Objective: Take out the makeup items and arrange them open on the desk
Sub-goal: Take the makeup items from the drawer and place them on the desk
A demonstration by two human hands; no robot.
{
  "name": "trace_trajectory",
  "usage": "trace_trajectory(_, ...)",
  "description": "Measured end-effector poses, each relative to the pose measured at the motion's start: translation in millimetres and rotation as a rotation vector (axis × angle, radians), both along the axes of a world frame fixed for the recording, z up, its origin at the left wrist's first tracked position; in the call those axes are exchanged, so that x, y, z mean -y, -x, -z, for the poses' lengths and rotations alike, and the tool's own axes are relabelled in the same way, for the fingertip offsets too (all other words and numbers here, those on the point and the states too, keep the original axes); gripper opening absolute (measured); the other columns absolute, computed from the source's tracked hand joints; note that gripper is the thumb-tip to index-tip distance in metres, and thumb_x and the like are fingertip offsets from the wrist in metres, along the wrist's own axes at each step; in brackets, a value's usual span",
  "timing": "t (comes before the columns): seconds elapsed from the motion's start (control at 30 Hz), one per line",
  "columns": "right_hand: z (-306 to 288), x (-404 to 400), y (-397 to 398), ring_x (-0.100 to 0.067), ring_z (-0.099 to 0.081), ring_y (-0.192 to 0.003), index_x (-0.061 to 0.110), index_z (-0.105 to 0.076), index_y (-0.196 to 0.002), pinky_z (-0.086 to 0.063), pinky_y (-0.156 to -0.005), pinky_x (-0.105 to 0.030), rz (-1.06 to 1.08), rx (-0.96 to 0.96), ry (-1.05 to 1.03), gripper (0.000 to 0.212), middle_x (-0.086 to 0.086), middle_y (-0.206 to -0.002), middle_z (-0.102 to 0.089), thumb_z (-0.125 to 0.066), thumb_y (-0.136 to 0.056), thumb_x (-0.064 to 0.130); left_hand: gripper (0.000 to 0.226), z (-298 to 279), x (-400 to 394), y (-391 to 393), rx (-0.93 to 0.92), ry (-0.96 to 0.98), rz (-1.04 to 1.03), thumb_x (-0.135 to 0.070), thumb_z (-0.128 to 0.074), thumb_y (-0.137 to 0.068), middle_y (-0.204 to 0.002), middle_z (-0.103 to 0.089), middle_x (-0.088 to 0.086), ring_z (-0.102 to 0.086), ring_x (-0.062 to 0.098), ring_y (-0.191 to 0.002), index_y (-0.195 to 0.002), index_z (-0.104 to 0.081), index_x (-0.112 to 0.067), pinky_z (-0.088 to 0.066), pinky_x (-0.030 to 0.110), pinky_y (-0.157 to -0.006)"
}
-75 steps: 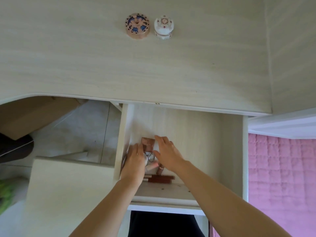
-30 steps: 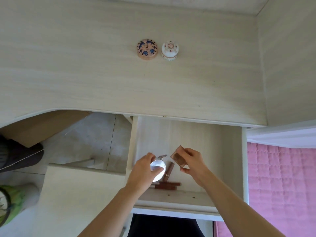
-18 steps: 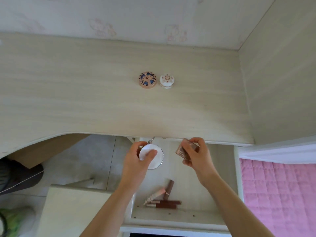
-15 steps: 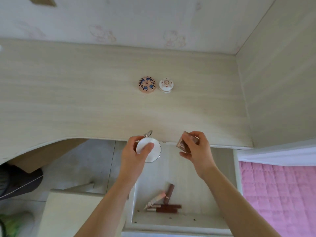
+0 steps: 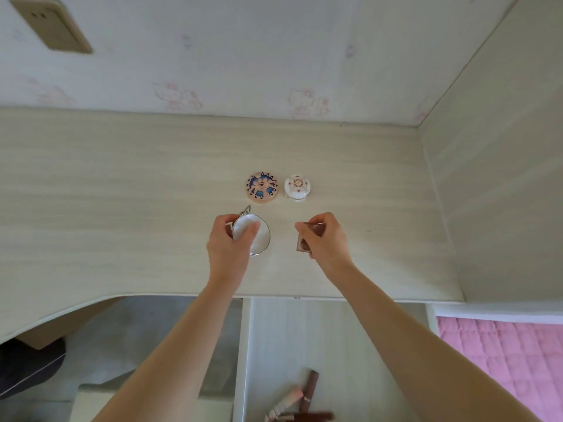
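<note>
My left hand (image 5: pixel 229 245) grips a round white compact with a silver rim and ring (image 5: pixel 258 239), low over the pale wooden desk (image 5: pixel 122 208). My right hand (image 5: pixel 327 239) pinches a small brown square case (image 5: pixel 304 243) just above the desk, to the right of the compact. Behind them on the desk stand a round pink-and-blue patterned compact (image 5: pixel 262 187) and a small white lidded jar (image 5: pixel 297 187), both closed. Below, the open drawer (image 5: pixel 304 330) holds several brown and pink lipstick tubes (image 5: pixel 300 400).
A side panel (image 5: pixel 502 178) bounds the desk on the right and a papered wall with a socket (image 5: pixel 51 28) runs behind it. A pink quilted bed (image 5: pixel 502 360) lies at lower right. A dark shoe (image 5: pixel 27 370) and tiled floor show under the desk at left.
Both hands rose out of the drawer and carried the white compact and the brown case forward over the desk, just in front of the two round items. My view tilted up toward the wall.
</note>
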State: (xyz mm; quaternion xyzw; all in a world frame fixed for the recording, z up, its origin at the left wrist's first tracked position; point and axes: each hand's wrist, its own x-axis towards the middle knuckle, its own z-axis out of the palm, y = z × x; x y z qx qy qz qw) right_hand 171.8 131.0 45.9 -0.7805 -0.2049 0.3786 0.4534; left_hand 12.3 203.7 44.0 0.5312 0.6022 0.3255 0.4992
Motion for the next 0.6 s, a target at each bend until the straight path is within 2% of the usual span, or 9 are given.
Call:
trace_trajectory(0.1,12,-16,3,-0.009,-0.058,-0.074,0.019,-0.052,-0.091,-0.039,-0.046,-0.012,-0.078,0.095,0.035,0.026,0.006,-0.083,-0.058,-0.071,-0.082,0.035,0.031,8,-15,-7,0.010,0.006,-0.019,-0.034,-0.076,-0.074,-0.090,-0.063,-0.008,-0.060,0.007,-0.078,-0.098,-0.057,-0.029,-0.042,0.009,-0.048)
trace_trajectory(0.17,20,-23,5,-0.006,-0.058,-0.072,0.019,-0.051,-0.091,-0.040,-0.049,-0.014,-0.119,0.150,0.051,0.026,0.005,-0.083,-0.058,-0.070,-0.083,0.035,0.031,15,-22,-9,-0.010,0.000,0.003,-0.035,-0.075,-0.074,-0.090,-0.063,-0.009,-0.060,0.008,-0.080,-0.098,-0.056,-0.032,-0.044,0.014,-0.056)
trace_trajectory(0.27,28,-30,7,0.002,-0.055,-0.059,0.019,-0.050,-0.087,-0.037,-0.044,-0.009,-0.169,0.232,0.082,0.025,0.009,-0.078,-0.056,-0.069,-0.084,0.033,0.033,25,-25,-13,-0.035,-0.010,0.045,-0.036,-0.074,-0.074,-0.092,-0.063,-0.009,-0.059,0.009,-0.082,-0.101,-0.056,-0.032,-0.045,0.020,-0.064)
trace_trajectory(0.37,33,-34,7,-0.001,-0.052,-0.063,0.015,-0.050,-0.085,-0.036,-0.046,-0.011,-0.218,0.306,0.108,0.025,0.009,-0.077,-0.055,-0.068,-0.084,0.032,0.033,33,-26,-16,-0.052,-0.016,0.060,-0.036,-0.073,-0.074,-0.091,-0.062,-0.012,-0.058,0.004,-0.079,-0.102,-0.056,-0.033,-0.044,0.018,-0.064)
trace_trajectory(0.47,35,-36,7,-0.010,-0.054,-0.070,0.013,-0.049,-0.089,-0.045,-0.056,-0.022,-0.281,0.376,0.135,0.025,0.002,-0.085,-0.056,-0.065,-0.087,0.032,0.031,39,-26,-17,-0.060,-0.038,0.076,-0.034,-0.072,-0.074,-0.090,-0.062,-0.021,-0.056,-0.005,-0.080,-0.100,-0.054,-0.036,-0.043,0.010,-0.063)
trace_trajectory(0.53,36,-38,7,-0.017,-0.055,-0.077,0.013,-0.049,-0.094,-0.046,-0.060,-0.029,-0.337,0.465,0.201,0.030,-0.001,-0.089,-0.056,-0.063,-0.088,0.038,0.033,43,-25,-16,-0.071,-0.071,0.115,-0.032,-0.073,-0.077,-0.093,-0.061,-0.027,-0.056,-0.008,-0.086,-0.103,-0.054,-0.035,-0.043,0.006,-0.067)
trace_trajectory(0.6,38,-38,7,-0.018,-0.052,-0.085,0.014,-0.052,-0.099,-0.042,-0.059,-0.029,-0.384,0.605,0.286,0.037,-0.001,-0.092,-0.056,-0.061,-0.087,0.048,0.033,48,-23,-15,-0.121,-0.127,0.161,-0.030,-0.070,-0.081,-0.096,-0.059,-0.026,-0.055,-0.005,-0.089,-0.108,-0.052,-0.032,-0.044,0.012,-0.074)
